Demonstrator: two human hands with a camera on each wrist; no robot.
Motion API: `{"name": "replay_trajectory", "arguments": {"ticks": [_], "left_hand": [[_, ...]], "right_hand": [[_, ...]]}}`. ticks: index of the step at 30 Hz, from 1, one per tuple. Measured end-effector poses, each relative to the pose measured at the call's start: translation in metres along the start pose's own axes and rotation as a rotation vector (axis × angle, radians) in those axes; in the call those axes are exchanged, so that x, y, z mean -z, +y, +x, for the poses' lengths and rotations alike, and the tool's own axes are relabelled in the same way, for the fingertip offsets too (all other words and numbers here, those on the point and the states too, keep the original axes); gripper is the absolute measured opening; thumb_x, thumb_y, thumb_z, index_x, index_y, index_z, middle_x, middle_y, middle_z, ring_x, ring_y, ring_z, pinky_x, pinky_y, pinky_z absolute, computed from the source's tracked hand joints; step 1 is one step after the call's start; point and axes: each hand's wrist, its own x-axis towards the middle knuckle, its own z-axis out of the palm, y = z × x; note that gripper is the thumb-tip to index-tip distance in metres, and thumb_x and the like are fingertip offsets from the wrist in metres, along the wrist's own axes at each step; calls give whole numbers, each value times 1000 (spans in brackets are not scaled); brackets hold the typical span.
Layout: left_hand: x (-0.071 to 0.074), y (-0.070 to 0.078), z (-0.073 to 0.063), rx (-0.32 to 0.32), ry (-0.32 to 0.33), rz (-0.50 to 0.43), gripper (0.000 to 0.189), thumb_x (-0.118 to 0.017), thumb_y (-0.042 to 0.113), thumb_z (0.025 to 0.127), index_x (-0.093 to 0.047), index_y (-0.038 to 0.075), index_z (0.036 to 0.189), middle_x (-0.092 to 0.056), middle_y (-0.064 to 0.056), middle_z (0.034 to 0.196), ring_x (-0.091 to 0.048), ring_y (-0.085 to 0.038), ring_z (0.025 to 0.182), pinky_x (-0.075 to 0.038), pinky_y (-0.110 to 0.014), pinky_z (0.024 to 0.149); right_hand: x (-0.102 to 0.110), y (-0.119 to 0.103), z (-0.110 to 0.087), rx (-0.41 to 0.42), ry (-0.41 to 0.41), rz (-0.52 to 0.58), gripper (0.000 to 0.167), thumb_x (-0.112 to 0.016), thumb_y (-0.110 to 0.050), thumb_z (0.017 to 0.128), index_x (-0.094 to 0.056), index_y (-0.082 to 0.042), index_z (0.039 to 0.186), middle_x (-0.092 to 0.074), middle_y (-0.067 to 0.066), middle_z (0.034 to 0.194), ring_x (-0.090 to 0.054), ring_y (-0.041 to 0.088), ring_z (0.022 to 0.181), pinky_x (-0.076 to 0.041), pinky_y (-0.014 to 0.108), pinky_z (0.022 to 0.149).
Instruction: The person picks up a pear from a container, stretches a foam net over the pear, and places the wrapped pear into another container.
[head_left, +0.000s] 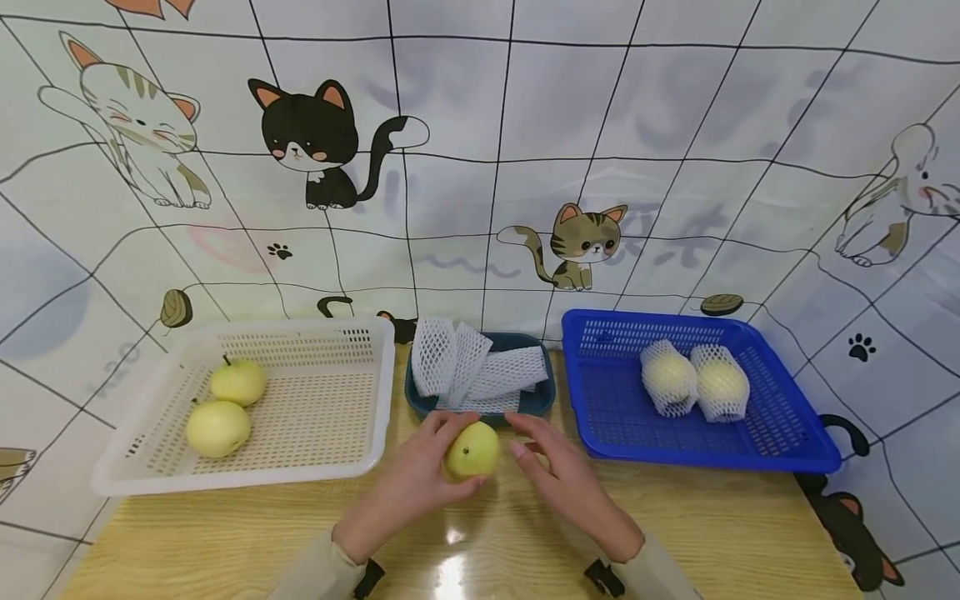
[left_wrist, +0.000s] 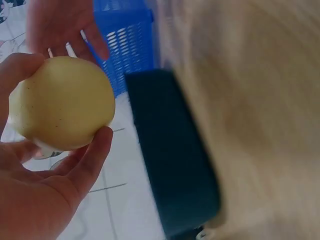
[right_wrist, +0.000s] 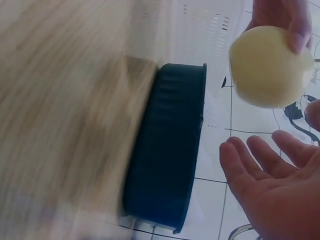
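My left hand [head_left: 423,467] grips a yellow-green pear [head_left: 474,451], fingers and thumb around its sides, above the front of the table. The right hand [head_left: 558,475] is just right of the pear, fingers extended and apart from it; in the right wrist view a gap shows between its fingertips [right_wrist: 231,150] and the pear [right_wrist: 267,67]. Behind both hands stands a small dark teal basket [head_left: 551,392] holding several white foam net sleeves [head_left: 506,372]. The left wrist view shows the basket's side [left_wrist: 170,155] beyond the held pear [left_wrist: 65,102].
A white basket [head_left: 330,475] on the left contains two bare pears [head_left: 217,428]. On the right, a blue basket [head_left: 697,454] contains two pears in foam nets [head_left: 669,379]. A cat-patterned sheet [head_left: 450,192] hangs behind the wooden table [head_left: 720,542].
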Motion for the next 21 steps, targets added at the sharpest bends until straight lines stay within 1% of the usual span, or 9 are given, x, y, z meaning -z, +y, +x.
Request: {"name": "replay_trajectory", "arguments": {"ticks": [4, 7, 9, 11, 14, 18, 21], "left_hand": [[-13, -5, 0, -14, -20, -11, 77, -93, 23, 73, -54, 3, 136, -65, -11, 122, -66, -24, 103, -57, -44, 89], [-18, -10, 0, -11, -37, -20, 70, -93, 24, 74, -55, 3, 129, -67, -8, 116, -66, -21, 98, -57, -40, 85], [-20, -14, 0, -10, -50, -29, 67, -93, 24, 75, -56, 5, 127, -68, -5, 114, -65, -19, 95, -56, -36, 81], [-23, -18, 1, -10, -62, -47, 65, -93, 23, 75, -57, 6, 126, -67, -5, 113, -63, -18, 94, -55, -35, 80], [-27, -24, 2, 1, -82, -63, 64, -93, 22, 76, -57, 5, 127, -63, -7, 117, -61, -19, 99, -54, -37, 85], [-33, -29, 1, 40, -106, -83, 64, -92, 23, 77, -57, 4, 127, -55, -10, 121, -57, -22, 106, -53, -42, 92], [-37, -31, 1, 55, -110, -92, 64, -93, 23, 77, -57, 5, 127, -54, -10, 120, -56, -22, 105, -52, -41, 91]], "right_hand": [[-2, 6, -2, -49, -41, 48, 41, -58, -21, 108, -56, -9, 146, -61, 9, 141, -65, 34, 121, -57, 39, 93], [-4, 9, -2, -90, -95, 132, 41, -56, -22, 108, -55, -5, 146, -61, 13, 142, -65, 37, 120, -57, 36, 94], [-7, 11, -2, -109, -122, 182, 41, -57, -21, 108, -56, -4, 145, -61, 15, 142, -66, 36, 120, -56, 34, 94], [-10, 13, -2, -127, -139, 219, 39, -58, -21, 108, -58, -4, 143, -61, 15, 141, -66, 34, 119, -56, 31, 94], [-15, 18, -1, -144, -147, 229, 38, -60, -22, 106, -61, -5, 140, -62, 16, 140, -66, 34, 119, -56, 31, 94], [-20, 24, 1, -166, -153, 229, 38, -63, -22, 105, -62, -4, 138, -61, 19, 139, -65, 39, 120, -56, 35, 95], [-22, 27, 1, -183, -159, 234, 38, -64, -23, 105, -62, -4, 138, -60, 21, 139, -64, 40, 120, -57, 36, 94]]}}
